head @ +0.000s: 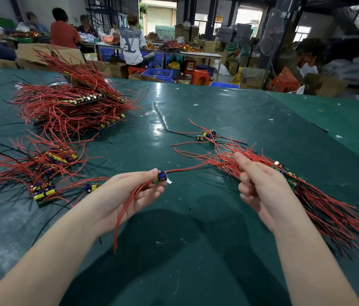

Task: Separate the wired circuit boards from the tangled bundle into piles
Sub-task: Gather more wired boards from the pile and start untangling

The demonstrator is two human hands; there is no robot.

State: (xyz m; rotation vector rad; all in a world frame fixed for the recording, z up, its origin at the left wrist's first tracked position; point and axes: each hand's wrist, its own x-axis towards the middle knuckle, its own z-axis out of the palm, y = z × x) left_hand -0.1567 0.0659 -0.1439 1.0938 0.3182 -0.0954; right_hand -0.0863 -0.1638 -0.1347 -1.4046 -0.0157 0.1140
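Left hand (pixel 130 191) pinches board (pixel 160 176), piles (pixel 48 173) beside.

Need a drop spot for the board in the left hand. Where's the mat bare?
Bare mat between the two forearms, and a wide strip mid-table between the big red-wire stack and the loose boards. Crowded: left pile beside the left hand, and the bundle held by the right hand.

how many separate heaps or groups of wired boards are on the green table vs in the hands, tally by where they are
Lying on the table, not held: 3 (big stack, near-left pile, small loose group)
Held in the right hand: 1 bundle
Held in the left hand: 1 single board
Total: 5
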